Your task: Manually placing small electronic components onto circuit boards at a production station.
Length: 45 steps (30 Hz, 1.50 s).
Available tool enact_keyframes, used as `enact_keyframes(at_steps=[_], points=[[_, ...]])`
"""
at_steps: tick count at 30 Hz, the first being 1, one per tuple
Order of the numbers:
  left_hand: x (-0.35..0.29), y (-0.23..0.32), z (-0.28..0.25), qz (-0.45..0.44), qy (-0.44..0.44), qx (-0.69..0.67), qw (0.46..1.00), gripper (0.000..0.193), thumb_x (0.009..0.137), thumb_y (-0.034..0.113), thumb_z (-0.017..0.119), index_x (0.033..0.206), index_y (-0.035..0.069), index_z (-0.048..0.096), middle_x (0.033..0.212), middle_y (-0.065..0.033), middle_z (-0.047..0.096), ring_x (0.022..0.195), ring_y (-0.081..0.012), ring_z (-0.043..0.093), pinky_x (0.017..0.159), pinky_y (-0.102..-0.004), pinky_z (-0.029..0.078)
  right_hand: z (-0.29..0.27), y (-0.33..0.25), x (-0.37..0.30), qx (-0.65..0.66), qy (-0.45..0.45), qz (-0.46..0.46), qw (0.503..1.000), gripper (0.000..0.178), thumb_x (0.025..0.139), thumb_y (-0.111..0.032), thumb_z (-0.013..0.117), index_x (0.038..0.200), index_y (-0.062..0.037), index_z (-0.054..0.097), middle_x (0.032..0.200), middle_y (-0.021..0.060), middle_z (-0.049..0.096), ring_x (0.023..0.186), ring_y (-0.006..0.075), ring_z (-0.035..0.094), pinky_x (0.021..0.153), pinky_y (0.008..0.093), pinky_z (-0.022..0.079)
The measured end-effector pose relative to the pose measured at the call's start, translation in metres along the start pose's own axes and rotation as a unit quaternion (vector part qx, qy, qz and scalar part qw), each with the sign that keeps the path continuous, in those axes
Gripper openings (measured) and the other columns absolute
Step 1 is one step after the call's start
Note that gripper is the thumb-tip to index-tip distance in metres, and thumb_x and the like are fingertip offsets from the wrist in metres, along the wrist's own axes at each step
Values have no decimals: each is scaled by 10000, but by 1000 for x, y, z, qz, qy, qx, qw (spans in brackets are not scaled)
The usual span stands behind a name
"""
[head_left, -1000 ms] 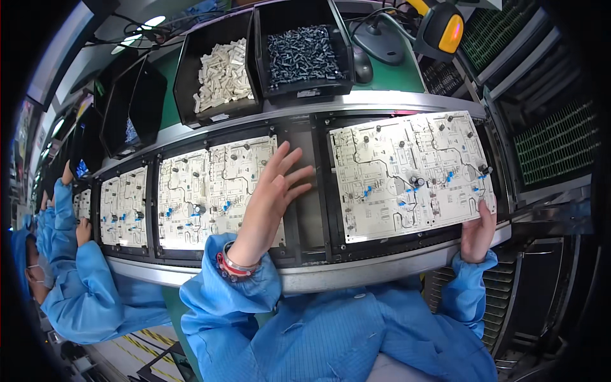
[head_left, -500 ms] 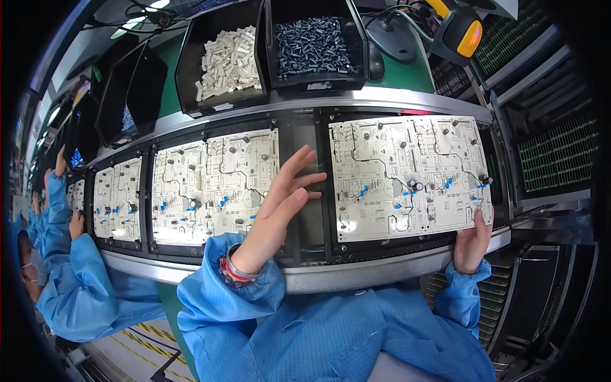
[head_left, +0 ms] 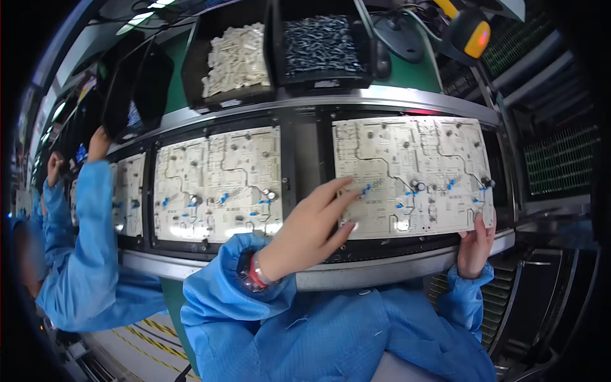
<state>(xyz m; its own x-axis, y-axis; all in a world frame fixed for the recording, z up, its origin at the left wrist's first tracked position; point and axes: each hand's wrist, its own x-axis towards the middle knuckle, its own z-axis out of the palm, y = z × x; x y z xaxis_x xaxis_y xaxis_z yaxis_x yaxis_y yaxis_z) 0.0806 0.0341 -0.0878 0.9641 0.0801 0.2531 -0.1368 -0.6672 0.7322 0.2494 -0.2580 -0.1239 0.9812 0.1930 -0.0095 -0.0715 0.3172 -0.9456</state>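
Note:
A pale circuit board (head_left: 407, 165) with blue, black and silver components lies in a black carrier frame (head_left: 356, 249) in front of me, on the right. My right hand (head_left: 476, 248) grips the board's lower right corner, thumb on top and the other fingers partly hidden below. Over the board's lower left edge, my left hand (head_left: 315, 223) reaches with its fingers spread and slightly bent. Its fingertips overlap the board; whether they touch it I cannot tell. Left of that hand, a second circuit board (head_left: 216, 184) rests in its own carrier.
Behind the metal rail (head_left: 407, 95) stand a black bin of white parts (head_left: 235, 60) and a black bin of dark small parts (head_left: 321, 44). A yellow and black scanner (head_left: 468, 35) hangs at the back right. A co-worker's blue sleeve (head_left: 95, 223) reaches over boards further left.
My left hand has moved right, from the gap between the carriers onto the right board's left edge. My right hand keeps its corner. The co-worker's arm has risen toward the bins.

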Motion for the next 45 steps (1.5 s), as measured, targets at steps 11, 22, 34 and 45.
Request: enact_keyframes(at_steps=[11,22,34,45], points=[[-8,-7,35,109,93,259,955,143,694,174,589,681,32,602,848,-98,543,885,-243,507,861,-342,403,-67,-17,55,-491,-26,-62,869,448,873,-196,628,1231,49,516,1249,158,528,1010,233,551,861,334,452],[-28,2,-2,26,-22,291,956,266,684,145,608,914,13,593,1107,-139,537,1127,-287,477,984,-412,365,29,-34,-1,-654,-304,-239,650,619,774,-169,667,1342,-73,441,1479,168,252,1353,338,255,1092,439,189],[-12,15,-8,34,-43,255,965,324,751,141,662,1028,-4,578,1154,-159,545,1120,-326,495,974,-422,378,33,-78,43,-623,-285,-219,695,399,802,-81,641,1187,-14,562,1291,182,505,1155,316,527,966,357,412],[96,10,18,158,-51,220,961,385,840,204,600,1159,3,521,1243,-209,479,1171,-348,453,973,-404,381,58,-15,186,-574,-254,-230,743,142,797,-75,640,916,0,619,803,91,549,660,194,540,630,299,445]])
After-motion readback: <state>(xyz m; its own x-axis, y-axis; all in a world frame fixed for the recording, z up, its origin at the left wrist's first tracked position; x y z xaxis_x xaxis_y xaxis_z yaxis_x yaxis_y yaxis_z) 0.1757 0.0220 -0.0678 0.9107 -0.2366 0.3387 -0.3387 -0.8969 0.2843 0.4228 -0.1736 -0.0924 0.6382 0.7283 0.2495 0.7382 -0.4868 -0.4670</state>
